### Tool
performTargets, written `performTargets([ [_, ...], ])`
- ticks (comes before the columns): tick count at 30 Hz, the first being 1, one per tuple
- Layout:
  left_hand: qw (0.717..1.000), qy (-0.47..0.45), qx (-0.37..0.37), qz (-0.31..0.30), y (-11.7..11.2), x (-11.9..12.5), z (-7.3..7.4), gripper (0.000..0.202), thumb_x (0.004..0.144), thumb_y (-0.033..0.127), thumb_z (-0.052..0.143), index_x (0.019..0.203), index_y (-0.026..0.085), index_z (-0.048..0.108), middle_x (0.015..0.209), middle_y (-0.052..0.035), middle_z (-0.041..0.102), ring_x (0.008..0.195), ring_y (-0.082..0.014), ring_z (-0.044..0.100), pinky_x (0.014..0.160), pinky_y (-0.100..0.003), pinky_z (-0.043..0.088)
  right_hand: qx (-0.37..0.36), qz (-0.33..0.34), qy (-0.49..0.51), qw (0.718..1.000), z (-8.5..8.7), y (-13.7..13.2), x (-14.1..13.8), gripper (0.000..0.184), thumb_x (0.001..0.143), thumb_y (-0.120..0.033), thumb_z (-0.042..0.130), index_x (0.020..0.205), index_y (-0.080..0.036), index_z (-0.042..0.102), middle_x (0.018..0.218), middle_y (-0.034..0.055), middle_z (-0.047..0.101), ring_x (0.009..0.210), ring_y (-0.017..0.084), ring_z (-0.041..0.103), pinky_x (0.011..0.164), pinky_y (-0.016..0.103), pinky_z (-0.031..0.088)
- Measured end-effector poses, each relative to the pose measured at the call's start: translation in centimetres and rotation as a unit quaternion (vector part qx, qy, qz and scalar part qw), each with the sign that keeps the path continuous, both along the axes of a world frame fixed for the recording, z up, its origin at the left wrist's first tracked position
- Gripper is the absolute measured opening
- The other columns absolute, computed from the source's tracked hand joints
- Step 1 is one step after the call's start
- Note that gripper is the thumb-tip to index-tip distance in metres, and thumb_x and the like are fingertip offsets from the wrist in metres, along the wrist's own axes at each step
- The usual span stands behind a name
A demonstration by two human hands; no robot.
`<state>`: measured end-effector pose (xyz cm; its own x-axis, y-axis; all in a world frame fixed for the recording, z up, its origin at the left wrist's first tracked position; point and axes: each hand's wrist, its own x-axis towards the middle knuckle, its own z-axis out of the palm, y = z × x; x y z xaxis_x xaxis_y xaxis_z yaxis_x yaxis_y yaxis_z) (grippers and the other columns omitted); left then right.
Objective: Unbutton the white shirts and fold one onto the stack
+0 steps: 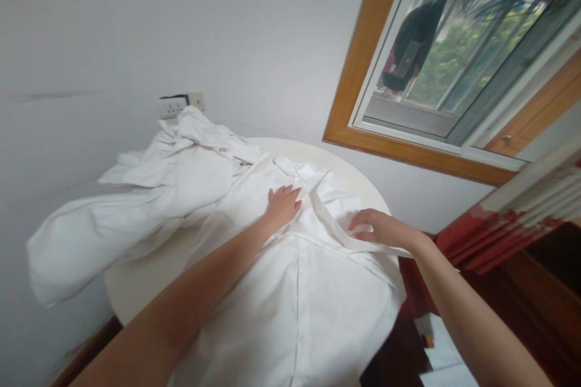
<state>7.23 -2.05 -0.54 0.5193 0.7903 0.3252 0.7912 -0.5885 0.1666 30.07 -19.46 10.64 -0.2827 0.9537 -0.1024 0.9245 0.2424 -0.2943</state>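
Observation:
A white button-front garment (297, 302) is spread over a round table, its button placket running down the middle and its lower part draping over the near side. My left hand (284, 202) lies flat on the upper part, fingers spread, beside the placket. Over to the right, my right hand (374, 227) is slightly curled above the cloth, with a gap between thumb and fingers. A long white strip of fabric (333, 227) bends across the garment and passes under my right wrist; I see no grip on it.
A heap of white clothing (181, 175) covers the left side of the round table (276, 144) and hangs past its edge. Behind are the wall, sockets (172, 107) and a wood-framed window (338, 127). Red-and-white curtains (481, 236) hang at right; white items (442, 344) lie below.

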Motion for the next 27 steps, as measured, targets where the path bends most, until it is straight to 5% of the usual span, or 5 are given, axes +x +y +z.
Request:
performTargets([
  [5, 0.999, 0.02, 0.013, -0.031, 0.1, -2.4, 1.8, 0.042, 0.089, 0.032, 0.046, 0.131, 0.025, 0.05, 0.136, -0.0094, 0.051, 0.124, -0.0268, 0.046, 0.105, -0.052, 0.031, 0.08, 0.034, -0.047, 0.995, 0.7, -1.9, -0.7, 0.031, 0.091, -0.04, 0.049, 0.091, -0.02, 0.071, 0.1, 0.0098, 0.068, 0.098, 0.022, 0.057, 0.09, 0.034, 0.041],
  [11, 0.994, 0.016, 0.002, -0.112, -1.5, -7.0, 2.4, 0.038, 0.091, 0.031, 0.044, 0.124, 0.016, 0.056, 0.123, -0.0113, 0.061, 0.115, -0.0239, 0.053, 0.102, -0.041, 0.04, -0.016, -0.033, -0.14, 0.989, 0.9, -2.2, -1.1, 0.023, 0.091, -0.029, 0.044, 0.084, -0.018, 0.062, 0.082, 0.0091, 0.066, 0.075, 0.019, 0.058, 0.068, 0.028, 0.039],
  [18, 0.983, -0.074, 0.006, -0.168, -2.9, -9.0, -0.4, 0.035, 0.091, 0.03, 0.041, 0.116, 0.016, 0.061, 0.123, -0.0111, 0.061, 0.12, -0.0234, 0.051, 0.106, -0.043, 0.038, -0.075, 0.034, 0.135, 0.987, 1.9, 1.6, -4.7, 0.029, 0.095, -0.041, 0.034, 0.081, -0.019, 0.048, 0.064, -0.0026, 0.051, 0.056, 0.011, 0.049, 0.062, 0.024, 0.043],
  [21, 0.975, -0.163, -0.029, -0.149, -2.6, -9.1, -0.2, 0.037, 0.095, 0.033, 0.033, 0.11, 0.017, 0.063, 0.114, -0.0085, 0.066, 0.11, -0.02, 0.057, 0.101, -0.041, 0.043, -0.124, -0.071, 0.304, 0.942, 1.3, 3.9, -7.8, 0.022, 0.095, -0.035, 0.037, 0.082, -0.02, 0.045, 0.061, -0.0044, 0.05, 0.05, 0.009, 0.05, 0.052, 0.021, 0.045],
  [27, 0.946, -0.306, 0.019, -0.11, -3.5, -10.2, 3.4, 0.041, 0.097, 0.036, 0.028, 0.115, 0.015, 0.058, 0.113, -0.008, 0.065, 0.108, -0.0177, 0.057, 0.099, -0.036, 0.043, -0.244, -0.141, 0.578, 0.766, -2.3, 8.7, -15.0, 0.018, 0.097, -0.017, 0.025, 0.089, -0.016, 0.041, 0.061, 0.0046, 0.064, 0.058, 0.015, 0.067, 0.065, 0.033, 0.058],
])
